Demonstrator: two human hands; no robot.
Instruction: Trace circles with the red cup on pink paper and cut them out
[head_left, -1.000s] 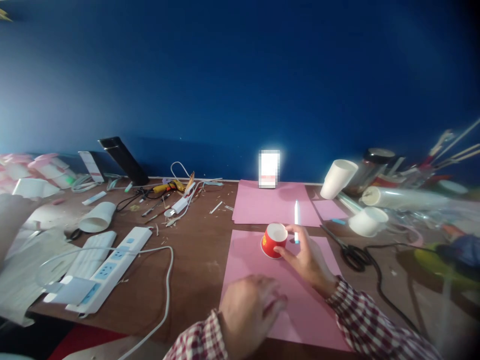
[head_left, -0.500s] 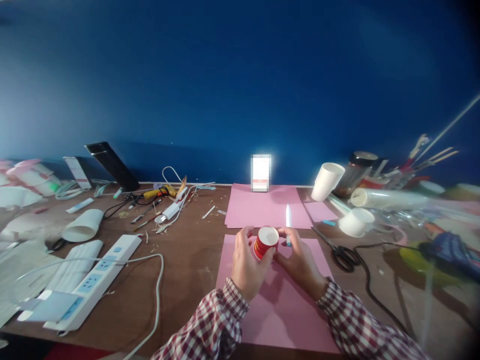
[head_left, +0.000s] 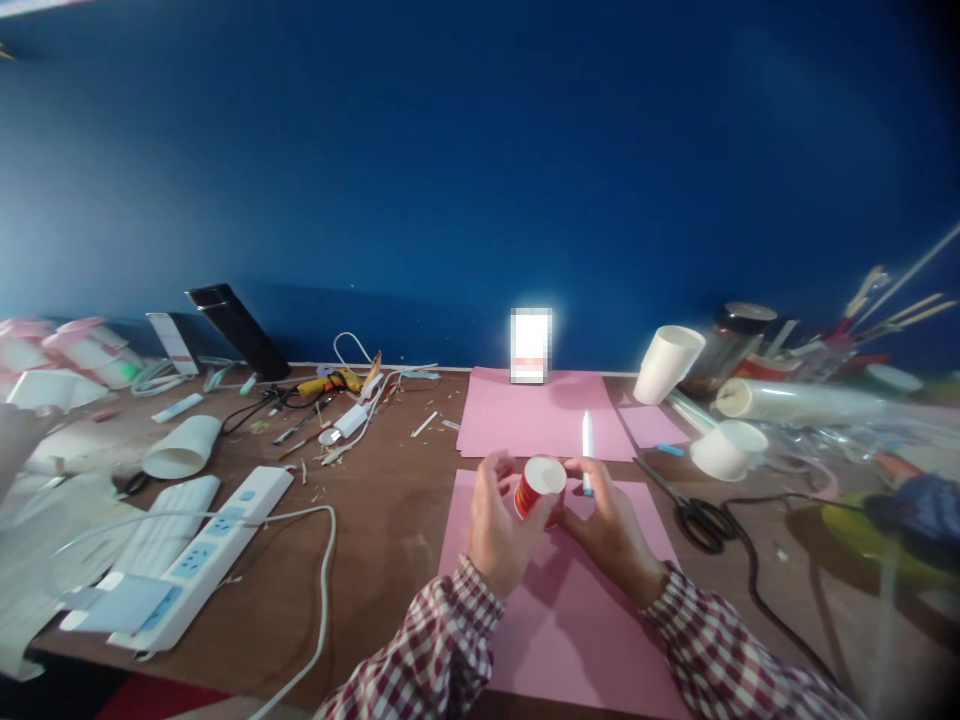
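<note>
Between my hands is a small red paper cup [head_left: 534,500] with yellow marks and a pale round top, above a pink sheet [head_left: 555,640]. My left hand [head_left: 504,530] curls around its left and near side, with the thumb across the front. On the other side, my right hand [head_left: 611,525] has its thumb and bent fingers against the cup's right edge. The cup's lower part is partly hidden by the fingers. Just beyond the right fingers lies a white pen [head_left: 587,440], its near end close to the fingertips.
Farther back, more pink paper [head_left: 525,420] lies under a glowing, blurred screen [head_left: 531,345]. Scissors [head_left: 701,525] and white paper cups [head_left: 670,365] are at right. A power strip [head_left: 202,560] with a white cable [head_left: 326,580] is at left. A blurred skin-toned shape [head_left: 22,440] enters the left edge.
The whole view has shifted slightly, so things appear a little farther right. The cup looks slightly more upright; both hands keep nearly the same pose around it.
</note>
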